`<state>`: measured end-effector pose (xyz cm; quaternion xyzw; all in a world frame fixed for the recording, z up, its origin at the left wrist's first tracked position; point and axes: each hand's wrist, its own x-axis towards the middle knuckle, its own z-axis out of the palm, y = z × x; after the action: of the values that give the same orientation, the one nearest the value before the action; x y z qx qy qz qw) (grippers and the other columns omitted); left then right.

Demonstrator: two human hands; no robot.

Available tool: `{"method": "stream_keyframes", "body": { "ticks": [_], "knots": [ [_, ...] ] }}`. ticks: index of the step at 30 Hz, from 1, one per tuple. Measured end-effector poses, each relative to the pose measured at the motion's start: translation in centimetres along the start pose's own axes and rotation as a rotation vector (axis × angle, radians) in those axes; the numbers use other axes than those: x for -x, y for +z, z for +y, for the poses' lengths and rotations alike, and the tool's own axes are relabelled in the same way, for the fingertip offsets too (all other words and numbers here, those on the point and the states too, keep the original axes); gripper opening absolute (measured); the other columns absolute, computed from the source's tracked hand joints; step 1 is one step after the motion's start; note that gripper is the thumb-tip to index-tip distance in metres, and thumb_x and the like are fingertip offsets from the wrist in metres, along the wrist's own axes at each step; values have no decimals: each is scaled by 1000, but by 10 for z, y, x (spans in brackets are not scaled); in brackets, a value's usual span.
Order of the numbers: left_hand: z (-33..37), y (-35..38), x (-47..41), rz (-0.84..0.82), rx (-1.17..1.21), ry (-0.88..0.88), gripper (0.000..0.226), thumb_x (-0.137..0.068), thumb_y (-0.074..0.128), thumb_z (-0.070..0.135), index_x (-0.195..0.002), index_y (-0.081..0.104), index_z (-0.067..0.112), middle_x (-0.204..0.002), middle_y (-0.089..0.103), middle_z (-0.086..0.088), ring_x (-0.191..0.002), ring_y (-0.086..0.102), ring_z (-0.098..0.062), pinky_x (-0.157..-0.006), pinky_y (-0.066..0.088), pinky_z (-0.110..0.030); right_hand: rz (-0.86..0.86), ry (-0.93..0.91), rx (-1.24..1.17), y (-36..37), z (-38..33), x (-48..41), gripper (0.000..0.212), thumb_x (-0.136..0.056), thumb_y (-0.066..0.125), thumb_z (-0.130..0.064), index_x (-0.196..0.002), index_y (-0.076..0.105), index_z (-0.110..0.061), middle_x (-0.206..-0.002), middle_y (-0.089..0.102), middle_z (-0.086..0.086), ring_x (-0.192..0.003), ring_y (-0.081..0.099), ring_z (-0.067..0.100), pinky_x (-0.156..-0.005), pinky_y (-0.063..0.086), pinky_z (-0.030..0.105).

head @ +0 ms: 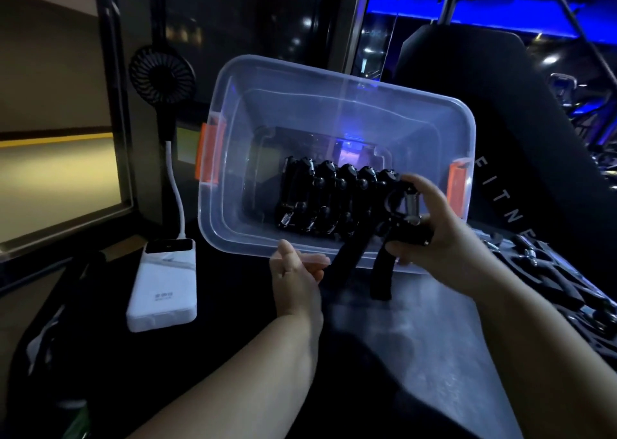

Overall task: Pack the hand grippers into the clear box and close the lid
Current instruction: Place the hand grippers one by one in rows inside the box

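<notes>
The clear box (334, 74) with orange latches is tipped up so that its open top faces me. Several black hand grippers (334, 198) with steel springs lie in a row on its bottom. My right hand (430, 235) is shut on one more black hand gripper (380, 255) at the box's near rim; its two handles hang down over the edge. My left hand (297, 281) pinches the near rim just left of those handles. A pale sheet under my arms may be the lid; I cannot tell.
A white power bank (162, 288) lies left of the box, cabled to a small black fan (162, 78) behind it. More black hand grippers (561, 278) lie at the right. A black padded seat back (521, 158) stands behind the box.
</notes>
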<state>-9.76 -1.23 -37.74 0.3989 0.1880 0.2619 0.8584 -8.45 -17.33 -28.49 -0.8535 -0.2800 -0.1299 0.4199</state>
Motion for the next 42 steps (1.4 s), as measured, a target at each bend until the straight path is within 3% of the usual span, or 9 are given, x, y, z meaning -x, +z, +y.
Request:
{"method": "stream_keyframes", "body": {
  "ticks": [7,10,13,17,21,27,32,37,42],
  "knots": [
    [-6,-3,-2,-39,-25,10,59,-102,26,42,-108,53,-10,-60,65,-4,-62,61,-11,-68,45,-25,101,77,-129,21,-19,-57,86,-74,75,-5,-126,34,-61,-79,67,-1,-64,69,20,-74,59,48],
    [-3,-1,-2,-19,-5,-4,54,-103,28,38,-110,52,-10,-56,63,-3,-56,58,-9,-63,43,-23,66,85,74,41,-32,-75,91,-72,79,-10,-139,30,-48,-87,67,0,-65,66,17,-65,58,30],
    [-2,-2,0,-24,-11,5,50,-103,27,39,-105,53,-4,-61,65,-6,-59,59,-9,-66,44,-24,-2,90,242,66,-40,-91,94,-73,80,-15,-146,25,-39,-102,58,1,-66,53,12,-45,35,6],
    [-2,-3,2,-41,-26,30,51,-103,26,39,-96,54,-2,-69,69,-11,-65,63,-13,-68,44,-27,-41,59,320,98,-41,-111,95,-75,77,-15,-149,21,-36,-124,59,6,-62,48,3,-46,35,14],
    [-2,-5,3,-36,-28,9,49,-102,26,40,-100,54,0,-70,70,-7,-69,66,-12,-70,44,-25,-80,58,420,120,-43,-128,97,-78,75,-17,-152,15,-31,-115,63,10,-74,50,19,-65,39,24],
    [0,-4,2,-15,2,-22,38,-102,28,38,-95,52,9,-67,68,-6,-61,63,-7,-67,43,-23,-121,59,538,144,-38,-152,96,-80,71,-13,-152,11,-35,-118,60,11,-84,51,24,-68,43,27],
    [-1,-4,1,6,35,-22,31,-102,30,35,-90,51,16,-61,66,-2,-59,62,-8,-65,43,-24,-155,43,696,157,-35,-166,99,-84,72,-29,-153,2,-35,-110,62,11,-97,58,30,-74,43,31],
    [-1,-4,2,8,38,-17,35,-102,29,35,-89,52,12,-67,68,-11,-63,63,-15,-67,44,-26,-65,-47,920,153,-33,-174,87,-78,73,-48,-146,27,-22,-117,62,11,-117,48,33,-87,42,37],
    [-1,-6,3,2,33,-30,34,-102,31,35,-90,53,13,-66,67,-7,-59,62,-10,-67,43,-26,-7,-201,1074,151,-22,-180,68,-76,67,-57,-134,47,-28,-133,42,5,-128,30,28,-103,27,42]
  ]
}}
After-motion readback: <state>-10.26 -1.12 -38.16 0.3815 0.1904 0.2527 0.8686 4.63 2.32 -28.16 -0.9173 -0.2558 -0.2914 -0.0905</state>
